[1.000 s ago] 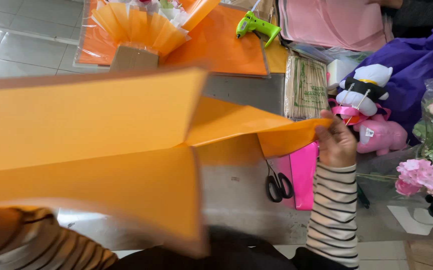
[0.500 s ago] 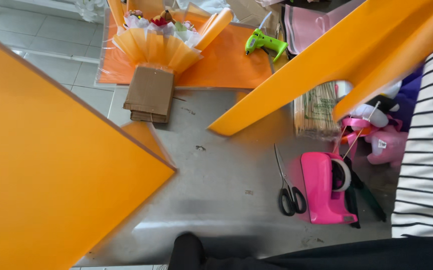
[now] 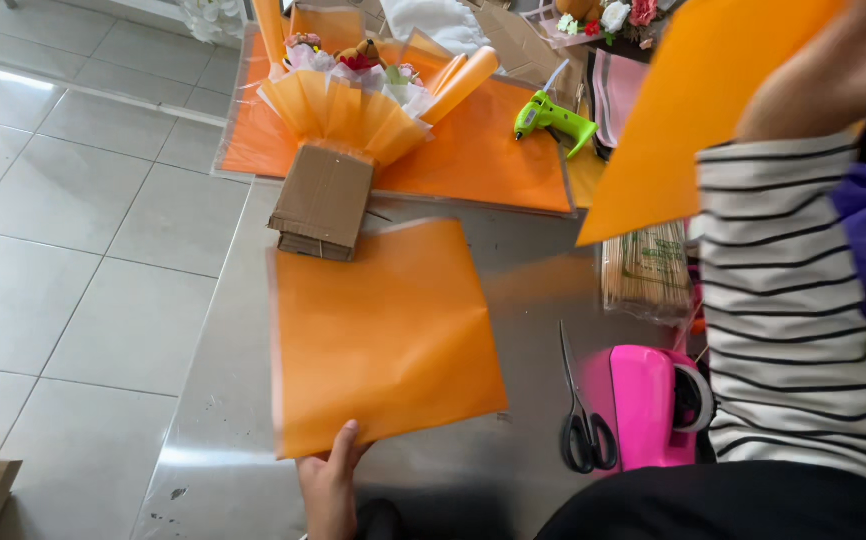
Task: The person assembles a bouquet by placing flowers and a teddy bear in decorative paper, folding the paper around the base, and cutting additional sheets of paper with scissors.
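the left hand point(image 3: 331, 480) pinches the near edge of an orange sheet point(image 3: 383, 335), thumb on top and the other fingers hidden under the paper, and the sheet lies flat on the grey table point(image 3: 223, 340), just in front of a cardboard block point(image 3: 323, 202). the right hand point(image 3: 838, 65) is raised at the top right in a striped sleeve point(image 3: 788, 300), with a second orange sheet point(image 3: 698, 110) held up in the air against it; i cannot tell how those fingers are set. behind the block sits a bouquet point(image 3: 348, 95) wrapped in orange, resting on more orange paper. a green glue gun point(image 3: 551, 118) lies beside it. nearer, black scissors point(image 3: 583, 415) lie next to a pink tape dispenser point(image 3: 648, 405), with a bundle of sticks point(image 3: 645, 268) beyond.
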